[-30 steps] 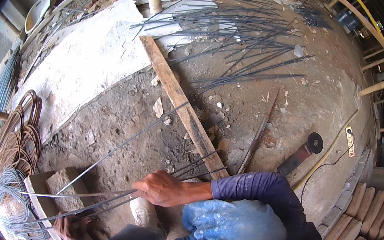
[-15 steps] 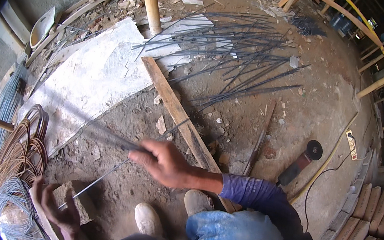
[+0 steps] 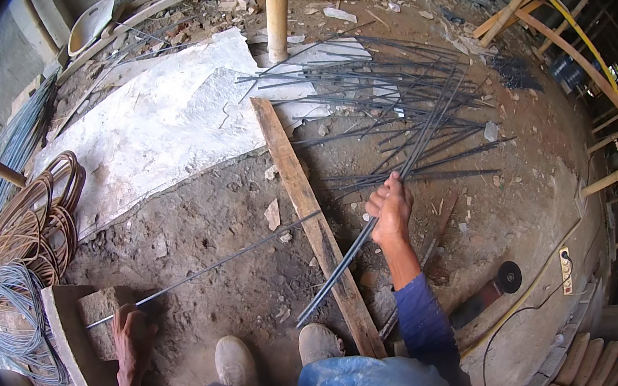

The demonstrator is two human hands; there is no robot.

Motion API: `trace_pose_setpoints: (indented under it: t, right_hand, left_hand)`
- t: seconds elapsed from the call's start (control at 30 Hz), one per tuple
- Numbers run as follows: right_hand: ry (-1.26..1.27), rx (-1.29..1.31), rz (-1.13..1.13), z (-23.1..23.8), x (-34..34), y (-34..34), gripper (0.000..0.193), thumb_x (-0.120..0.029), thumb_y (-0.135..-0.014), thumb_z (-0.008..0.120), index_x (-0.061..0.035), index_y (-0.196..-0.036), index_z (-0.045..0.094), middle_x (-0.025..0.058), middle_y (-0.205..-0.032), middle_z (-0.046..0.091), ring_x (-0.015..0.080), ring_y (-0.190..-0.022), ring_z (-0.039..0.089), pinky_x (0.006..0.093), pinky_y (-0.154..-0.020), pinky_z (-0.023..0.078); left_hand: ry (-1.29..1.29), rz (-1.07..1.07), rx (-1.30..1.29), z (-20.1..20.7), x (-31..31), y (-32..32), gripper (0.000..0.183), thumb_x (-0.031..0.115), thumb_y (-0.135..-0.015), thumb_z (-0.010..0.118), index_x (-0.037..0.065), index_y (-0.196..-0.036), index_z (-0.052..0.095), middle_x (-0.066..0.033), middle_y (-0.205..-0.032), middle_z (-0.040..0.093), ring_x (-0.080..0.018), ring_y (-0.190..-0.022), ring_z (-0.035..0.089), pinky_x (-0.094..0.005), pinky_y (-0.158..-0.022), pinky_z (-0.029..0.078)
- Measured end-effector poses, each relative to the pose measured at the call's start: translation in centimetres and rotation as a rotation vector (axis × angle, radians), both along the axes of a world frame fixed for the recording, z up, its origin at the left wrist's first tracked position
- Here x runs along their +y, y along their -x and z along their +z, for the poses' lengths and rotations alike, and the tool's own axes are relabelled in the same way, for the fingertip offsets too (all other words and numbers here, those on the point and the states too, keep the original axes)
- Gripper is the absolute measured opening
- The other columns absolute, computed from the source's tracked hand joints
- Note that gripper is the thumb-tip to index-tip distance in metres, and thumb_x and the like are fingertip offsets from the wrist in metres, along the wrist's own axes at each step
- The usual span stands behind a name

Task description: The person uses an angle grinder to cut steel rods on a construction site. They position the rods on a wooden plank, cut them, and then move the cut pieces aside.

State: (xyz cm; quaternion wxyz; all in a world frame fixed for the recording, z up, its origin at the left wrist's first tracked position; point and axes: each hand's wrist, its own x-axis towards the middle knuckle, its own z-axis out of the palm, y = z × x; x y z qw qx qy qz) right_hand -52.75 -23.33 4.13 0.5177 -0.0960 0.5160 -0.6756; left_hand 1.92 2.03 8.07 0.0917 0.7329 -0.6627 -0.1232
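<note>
My right hand (image 3: 390, 211) is closed around a small bunch of thin dark steel rods (image 3: 347, 263), held slantwise over a wooden plank (image 3: 289, 167). Their far ends overlap a loose pile of similar rods (image 3: 381, 109) on the ground. At the lower left, my left hand (image 3: 133, 337) has curled fingers on a single steel rod (image 3: 220, 259), beside a rough block (image 3: 107, 303). That single rod runs from the block across to the plank. The fingertips of my left hand are partly hidden.
Coils of rusty rod (image 3: 41, 206) and grey wire (image 3: 13, 311) lie left. An angle grinder (image 3: 494, 285) rests at right, near a power strip (image 3: 565, 271) and its cable. A bamboo post (image 3: 275, 11) stands beyond a white sheet (image 3: 158, 105). Stacked tiles (image 3: 571, 379) are at lower right.
My right hand has swung from left of the plank to its right side, with the rods in it. The spread fingers of my left hand have curled onto the single rod.
</note>
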Motion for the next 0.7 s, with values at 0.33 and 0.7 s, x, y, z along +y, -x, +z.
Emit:
trace_pose_setpoints:
  t: [0.33, 0.7]
  right_hand:
    - [-0.284, 0.666, 0.099, 3.7, -24.9, 16.4, 0.14, -0.093, -0.082, 0.072, -0.0021, -0.176, 0.023, 0.0294, -0.173, 0.04, 0.0498, -0.154, 0.044, 0.0663, -0.123, 0.038]
    - [0.329, 1.066, 0.979, -6.0, 4.3, -12.7, 0.047, -0.02, -0.106, 0.076, 0.0018, -0.146, 0.064, 0.0171, -0.135, 0.068, 0.0248, -0.109, 0.071, 0.0391, -0.095, 0.057]
  left_hand:
    - [-0.098, 0.064, 0.099, -0.2, 0.6, 1.2, 0.045, 0.005, -0.08, 0.088, 0.006, -0.122, 0.072, -0.0192, -0.134, 0.067, -0.0445, -0.129, 0.061, -0.0561, -0.111, 0.049]
    - [-0.184, -0.092, 0.103, 3.2, 7.4, 0.1, 0.039, 0.026, -0.098, 0.083, 0.01, -0.13, 0.068, -0.0155, -0.145, 0.06, -0.0373, -0.137, 0.056, -0.0508, -0.115, 0.046]
